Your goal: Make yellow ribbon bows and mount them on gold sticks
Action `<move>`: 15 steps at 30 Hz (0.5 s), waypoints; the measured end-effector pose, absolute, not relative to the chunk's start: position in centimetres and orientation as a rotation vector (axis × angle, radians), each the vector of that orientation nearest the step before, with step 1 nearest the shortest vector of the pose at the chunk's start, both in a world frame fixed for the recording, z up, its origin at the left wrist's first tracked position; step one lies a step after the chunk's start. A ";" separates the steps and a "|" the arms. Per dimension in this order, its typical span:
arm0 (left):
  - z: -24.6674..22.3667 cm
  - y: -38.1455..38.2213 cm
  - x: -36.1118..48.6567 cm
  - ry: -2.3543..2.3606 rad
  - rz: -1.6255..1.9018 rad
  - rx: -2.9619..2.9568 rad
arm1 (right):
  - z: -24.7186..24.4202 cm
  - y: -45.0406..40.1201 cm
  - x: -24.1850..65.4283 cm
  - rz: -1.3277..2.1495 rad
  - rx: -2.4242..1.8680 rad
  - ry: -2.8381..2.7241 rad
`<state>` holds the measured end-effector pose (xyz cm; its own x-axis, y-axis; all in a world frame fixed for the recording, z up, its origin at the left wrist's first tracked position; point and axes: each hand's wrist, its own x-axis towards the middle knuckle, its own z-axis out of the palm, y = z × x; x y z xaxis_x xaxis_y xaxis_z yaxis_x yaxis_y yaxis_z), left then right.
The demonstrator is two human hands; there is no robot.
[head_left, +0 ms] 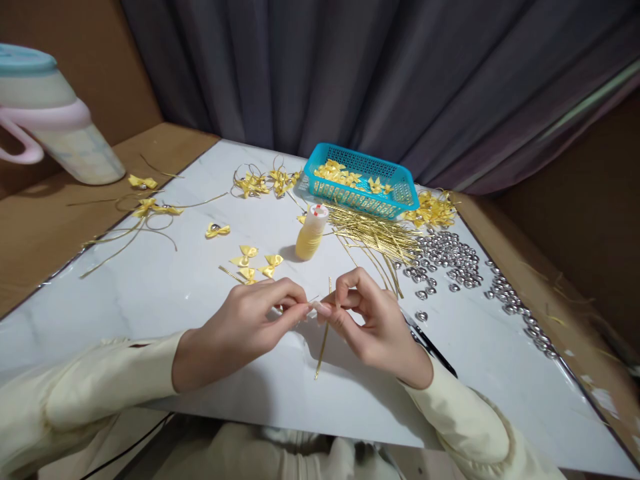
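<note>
My left hand (250, 320) and my right hand (373, 323) meet low over the table, thumbs and forefingers pinched tip to tip. What lies in the pinch is too small to name; a thin, needle-like sliver shows just above the fingertips. A gold cord (323, 350) runs upright past my right fingertips, and I cannot tell whether it is held or lies on the table. Beyond my left hand lie several yellow ribbon bows (271, 265) and a short gold cord piece (231, 274). A small bottle with yellow contents (309, 237) stands past the fingertips.
Behind stands a blue basket (367, 207) of yellow bows, with a heap of gold cords (377, 233) before it. Silver heart-shaped beads (445, 257) spread to the right. A black-handled tool (435, 350) lies beside my right wrist. A tumbler (75, 143) stands far left.
</note>
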<state>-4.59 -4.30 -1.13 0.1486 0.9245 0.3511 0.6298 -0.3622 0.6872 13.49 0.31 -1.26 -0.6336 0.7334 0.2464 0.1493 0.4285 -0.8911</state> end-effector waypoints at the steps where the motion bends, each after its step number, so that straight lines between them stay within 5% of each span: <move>1: -1.1 -4.3 -4.6 1.487 1.066 2.053 | -1.3 0.3 13.5 1.191 -0.743 -2.052; 15: -1.2 -4.3 -4.5 1.480 1.091 2.114 | -1.3 0.3 13.5 1.181 -0.737 -2.047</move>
